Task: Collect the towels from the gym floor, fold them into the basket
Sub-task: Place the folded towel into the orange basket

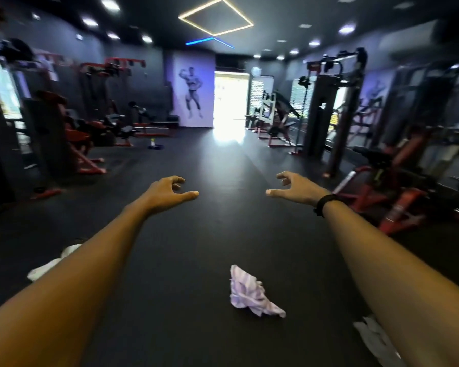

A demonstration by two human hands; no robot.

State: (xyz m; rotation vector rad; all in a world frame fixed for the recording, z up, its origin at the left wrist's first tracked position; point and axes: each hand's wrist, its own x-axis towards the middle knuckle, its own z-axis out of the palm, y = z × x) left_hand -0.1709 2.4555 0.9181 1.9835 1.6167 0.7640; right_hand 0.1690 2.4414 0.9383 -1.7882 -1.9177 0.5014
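Both arms are stretching forward over the dark gym floor (191, 247), and neither hand is holding anything. The left hand (167, 190) is hanging in the air with its thumb pointing inward and its fingers (179, 181) loosely curled, leaving a clear gap between thumb and fingers. The right hand (293, 188) is mirroring it, thumb pointing inward and fingers loosely curled around empty air; a black wristband (323, 203) is sitting on that wrist.

The landmark here is the crumpled lilac striped towel (252, 292), which is lying on the floor between the two forearms, nearer the camera than both hands and closer to the right forearm. A white towel (49, 266) is lying well to the left of the lilac one, partly hidden behind the left forearm. Another white towel (376, 337) is lying to the right of the lilac one and nearer the camera, partly hidden by the right forearm. No hand is touching any towel.

Far beyond the lilac towel, red-framed gym machines (80, 139) are lining both sides of the floor, and a bright doorway (229, 99) is glowing at the far end beside a wall mural of a flexing figure (192, 91).
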